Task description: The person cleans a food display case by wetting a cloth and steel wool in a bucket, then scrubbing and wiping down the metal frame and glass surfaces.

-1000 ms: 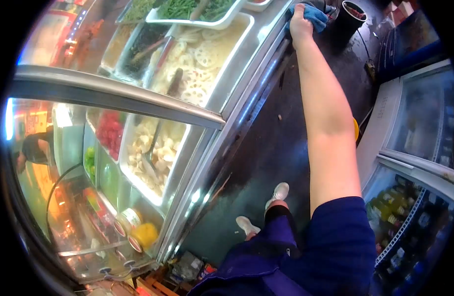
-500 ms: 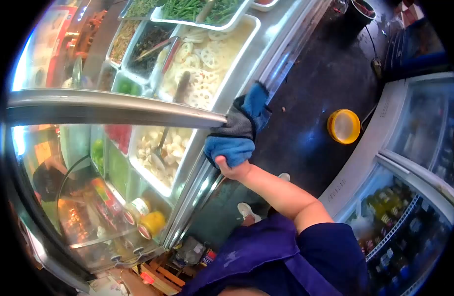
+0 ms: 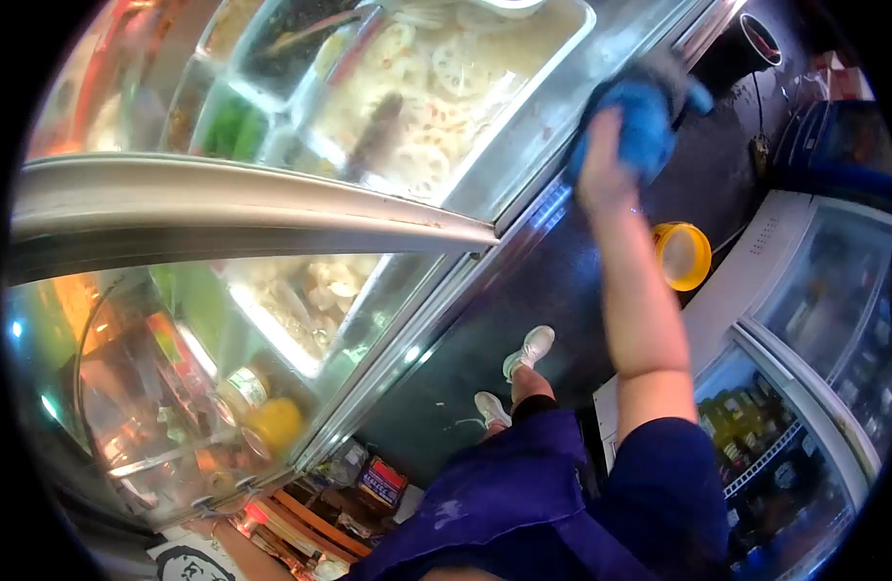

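Observation:
My right hand (image 3: 606,160) is closed on a blue and grey cloth (image 3: 640,121), somewhat blurred by motion. The cloth lies against the metal front edge of the glass food case (image 3: 533,208). Just left of it, inside the case, a white tray of sliced lotus root (image 3: 441,92) holds a dark-handled utensil (image 3: 373,136). A curved metal frame bar (image 3: 252,208) crosses the case. At the lower left, part of my left hand (image 3: 209,526) shows by the end of the case; its fingers cannot be made out.
Glass-door drink fridges (image 3: 756,416) stand on the right. On the dark floor are a yellow tub (image 3: 683,255) and, farther off, a black bucket (image 3: 746,44). Boxes and a wooden crate (image 3: 315,528) sit low beside the case. Behind the glass is a yellow-lidded jar (image 3: 272,426).
My right hand has moved with the cloth from the end of the frame bar forward and right along the case edge. The arm is stretched farther out, and the view has shifted.

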Action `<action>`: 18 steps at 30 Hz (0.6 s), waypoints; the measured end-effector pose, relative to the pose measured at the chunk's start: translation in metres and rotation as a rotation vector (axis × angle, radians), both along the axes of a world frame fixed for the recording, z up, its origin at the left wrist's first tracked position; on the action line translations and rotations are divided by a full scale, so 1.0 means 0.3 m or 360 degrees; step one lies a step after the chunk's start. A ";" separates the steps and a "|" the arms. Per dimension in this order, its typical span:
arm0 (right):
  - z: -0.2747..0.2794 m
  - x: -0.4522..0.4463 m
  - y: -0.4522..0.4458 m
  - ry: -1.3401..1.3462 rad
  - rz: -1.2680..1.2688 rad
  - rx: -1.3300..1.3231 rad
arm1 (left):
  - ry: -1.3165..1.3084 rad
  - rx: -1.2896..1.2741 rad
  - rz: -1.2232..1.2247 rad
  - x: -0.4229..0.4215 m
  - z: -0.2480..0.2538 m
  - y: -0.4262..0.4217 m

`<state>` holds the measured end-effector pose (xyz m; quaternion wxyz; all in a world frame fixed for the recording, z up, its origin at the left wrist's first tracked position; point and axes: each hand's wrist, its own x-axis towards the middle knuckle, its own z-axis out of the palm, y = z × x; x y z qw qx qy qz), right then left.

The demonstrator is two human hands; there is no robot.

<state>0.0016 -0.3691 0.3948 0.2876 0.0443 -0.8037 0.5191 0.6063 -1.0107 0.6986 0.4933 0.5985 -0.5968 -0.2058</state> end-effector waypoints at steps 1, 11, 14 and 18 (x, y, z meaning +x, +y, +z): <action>-0.009 -0.112 0.065 -0.0040 -0.0033 -0.0099 | 0.0009 -0.0016 0.0010 -0.011 -0.001 0.000; -0.137 -0.616 0.441 -0.0316 -0.0223 -0.0874 | 0.0041 -0.0070 0.0039 -0.097 -0.035 0.021; -0.158 -0.528 0.396 -0.0196 -0.0241 -0.0964 | 0.0050 -0.0073 0.0050 -0.025 -0.027 -0.020; -0.182 -0.234 0.172 -0.0252 -0.0364 -0.1032 | 0.0104 -0.0030 0.0003 -0.036 0.009 0.042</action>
